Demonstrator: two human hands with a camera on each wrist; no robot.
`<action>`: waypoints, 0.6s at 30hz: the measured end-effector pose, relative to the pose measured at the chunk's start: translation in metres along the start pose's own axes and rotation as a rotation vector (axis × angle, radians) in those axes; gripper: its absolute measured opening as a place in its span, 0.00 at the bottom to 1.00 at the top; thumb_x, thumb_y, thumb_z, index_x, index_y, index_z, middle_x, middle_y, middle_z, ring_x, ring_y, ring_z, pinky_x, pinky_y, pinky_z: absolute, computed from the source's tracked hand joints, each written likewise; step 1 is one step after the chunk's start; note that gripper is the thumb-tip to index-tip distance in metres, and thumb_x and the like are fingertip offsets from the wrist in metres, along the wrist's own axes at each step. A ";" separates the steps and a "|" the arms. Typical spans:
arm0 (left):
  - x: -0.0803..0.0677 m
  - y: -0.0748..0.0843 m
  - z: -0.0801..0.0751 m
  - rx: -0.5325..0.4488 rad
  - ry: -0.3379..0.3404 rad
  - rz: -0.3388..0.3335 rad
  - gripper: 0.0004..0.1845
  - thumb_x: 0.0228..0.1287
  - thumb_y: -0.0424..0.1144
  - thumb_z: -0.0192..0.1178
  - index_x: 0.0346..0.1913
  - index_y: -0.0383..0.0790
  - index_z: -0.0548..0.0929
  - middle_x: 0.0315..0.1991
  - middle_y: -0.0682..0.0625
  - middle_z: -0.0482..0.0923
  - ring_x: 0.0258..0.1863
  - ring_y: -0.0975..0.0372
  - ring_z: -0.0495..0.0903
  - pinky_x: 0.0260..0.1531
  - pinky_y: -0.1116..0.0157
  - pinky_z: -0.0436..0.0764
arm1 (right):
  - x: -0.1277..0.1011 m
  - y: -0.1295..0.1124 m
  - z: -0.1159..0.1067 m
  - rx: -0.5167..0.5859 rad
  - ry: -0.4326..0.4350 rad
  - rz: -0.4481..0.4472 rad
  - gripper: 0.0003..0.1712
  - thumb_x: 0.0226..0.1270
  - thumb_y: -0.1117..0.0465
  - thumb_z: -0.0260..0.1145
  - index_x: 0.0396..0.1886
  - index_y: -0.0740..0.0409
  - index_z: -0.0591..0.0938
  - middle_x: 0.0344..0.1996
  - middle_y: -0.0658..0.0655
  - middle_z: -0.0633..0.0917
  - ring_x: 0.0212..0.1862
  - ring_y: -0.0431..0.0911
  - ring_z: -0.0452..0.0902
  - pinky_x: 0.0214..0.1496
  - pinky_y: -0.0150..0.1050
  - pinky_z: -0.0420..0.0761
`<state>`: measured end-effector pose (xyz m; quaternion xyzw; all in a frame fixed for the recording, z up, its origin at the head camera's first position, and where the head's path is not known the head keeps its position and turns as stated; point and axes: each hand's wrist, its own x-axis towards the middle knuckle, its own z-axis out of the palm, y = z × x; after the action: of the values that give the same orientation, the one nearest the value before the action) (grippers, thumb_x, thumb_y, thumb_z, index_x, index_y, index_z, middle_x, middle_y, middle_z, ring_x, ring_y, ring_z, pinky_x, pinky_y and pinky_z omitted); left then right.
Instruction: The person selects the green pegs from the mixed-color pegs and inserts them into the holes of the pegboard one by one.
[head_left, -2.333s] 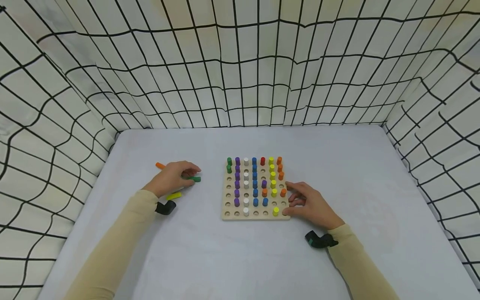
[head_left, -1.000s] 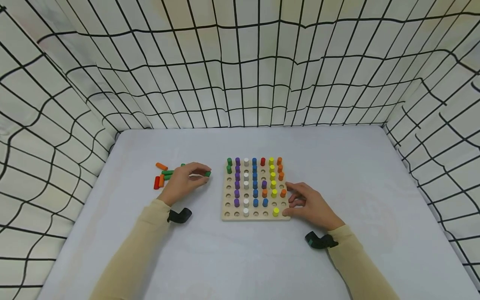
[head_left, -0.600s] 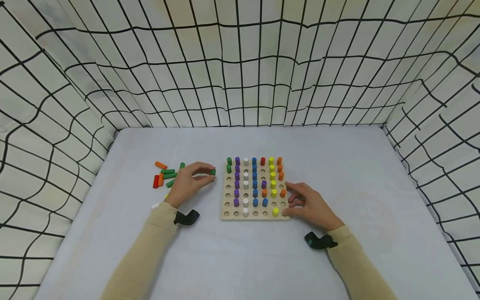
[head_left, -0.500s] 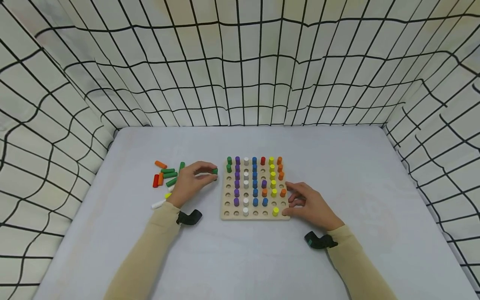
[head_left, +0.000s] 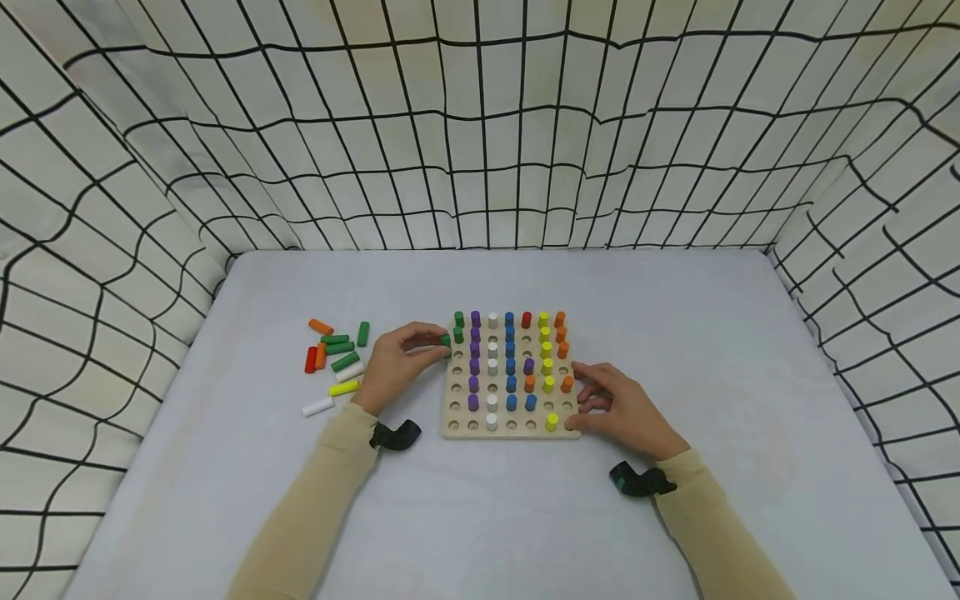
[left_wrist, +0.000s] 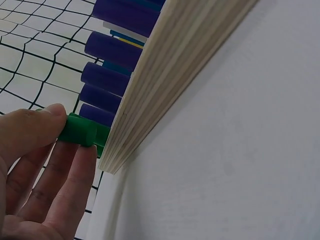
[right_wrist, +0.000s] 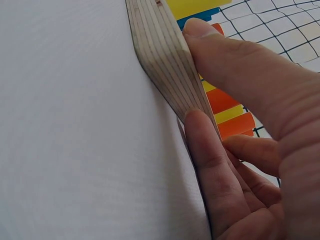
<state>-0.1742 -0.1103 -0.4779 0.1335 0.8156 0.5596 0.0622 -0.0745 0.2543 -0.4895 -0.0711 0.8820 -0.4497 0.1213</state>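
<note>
Between thumb and fingers of my left hand (head_left: 396,367) is a green peg (left_wrist: 77,131), held at the left edge of a wooden pegboard (head_left: 510,435). In the head view this peg overlaps the board's edge, close to the second green peg (head_left: 458,334) standing in the left column. My right hand (head_left: 621,410) grips the board's right side. In the right wrist view its thumb (right_wrist: 200,27) lies at the top edge and a fingertip (right_wrist: 197,120) presses the layered side. Purple, white, blue, red, yellow and orange pegs stand in the other columns, with some holes bare.
Loose pegs lie left of my left hand: several green ones (head_left: 346,362), two orange (head_left: 321,327), a red one (head_left: 311,360), a yellow one (head_left: 344,387) and two white (head_left: 318,407). Black-lined netting (head_left: 517,142) rises around the white table (head_left: 480,517).
My left hand has picked up a green peg from the loose pile and carried it right to the board's left edge. The right hand has stayed on the board's right side.
</note>
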 end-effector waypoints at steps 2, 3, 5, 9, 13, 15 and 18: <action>0.001 0.001 0.002 -0.016 -0.003 0.003 0.17 0.64 0.38 0.73 0.54 0.41 0.86 0.57 0.43 0.85 0.60 0.51 0.85 0.59 0.66 0.87 | 0.000 0.000 0.000 0.000 0.000 0.000 0.52 0.56 0.48 0.82 0.78 0.55 0.68 0.54 0.55 0.79 0.46 0.41 0.83 0.57 0.34 0.88; 0.002 0.001 0.003 -0.026 -0.006 0.002 0.17 0.64 0.38 0.73 0.54 0.41 0.86 0.56 0.43 0.85 0.59 0.51 0.85 0.59 0.67 0.87 | 0.000 -0.001 -0.001 0.002 -0.001 0.000 0.52 0.56 0.48 0.82 0.78 0.55 0.68 0.54 0.55 0.79 0.46 0.41 0.83 0.57 0.34 0.88; 0.003 0.002 0.004 -0.040 -0.012 0.001 0.17 0.64 0.37 0.73 0.54 0.40 0.86 0.56 0.43 0.85 0.59 0.51 0.85 0.59 0.68 0.86 | 0.000 -0.001 -0.001 0.007 -0.002 -0.002 0.52 0.56 0.48 0.82 0.78 0.55 0.68 0.54 0.55 0.79 0.46 0.41 0.83 0.57 0.33 0.87; 0.004 0.003 0.007 -0.053 -0.025 -0.004 0.17 0.63 0.36 0.73 0.54 0.39 0.86 0.55 0.42 0.86 0.59 0.50 0.85 0.59 0.69 0.86 | 0.000 -0.001 -0.001 0.023 -0.004 -0.009 0.52 0.56 0.49 0.82 0.78 0.56 0.69 0.55 0.56 0.79 0.46 0.41 0.83 0.56 0.32 0.88; 0.004 0.005 0.009 -0.054 -0.032 -0.002 0.16 0.64 0.34 0.73 0.54 0.38 0.86 0.56 0.41 0.86 0.60 0.50 0.85 0.58 0.70 0.86 | 0.000 -0.001 -0.001 0.034 -0.006 -0.011 0.52 0.56 0.51 0.82 0.78 0.56 0.69 0.56 0.56 0.79 0.46 0.41 0.84 0.55 0.31 0.88; 0.004 0.006 0.009 -0.057 -0.036 0.001 0.16 0.64 0.34 0.72 0.54 0.38 0.85 0.56 0.40 0.85 0.60 0.49 0.85 0.57 0.70 0.86 | 0.000 0.000 -0.001 0.031 -0.005 -0.010 0.52 0.56 0.51 0.82 0.78 0.56 0.69 0.55 0.56 0.79 0.46 0.41 0.84 0.55 0.31 0.88; 0.004 0.006 0.010 -0.060 -0.040 0.005 0.16 0.64 0.32 0.72 0.54 0.37 0.85 0.56 0.40 0.85 0.60 0.49 0.84 0.57 0.71 0.86 | 0.001 0.001 -0.001 0.025 -0.004 -0.004 0.52 0.56 0.50 0.82 0.78 0.55 0.68 0.56 0.56 0.79 0.46 0.41 0.84 0.55 0.31 0.88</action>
<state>-0.1748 -0.0980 -0.4756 0.1448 0.7965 0.5813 0.0813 -0.0756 0.2550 -0.4900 -0.0724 0.8760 -0.4606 0.1230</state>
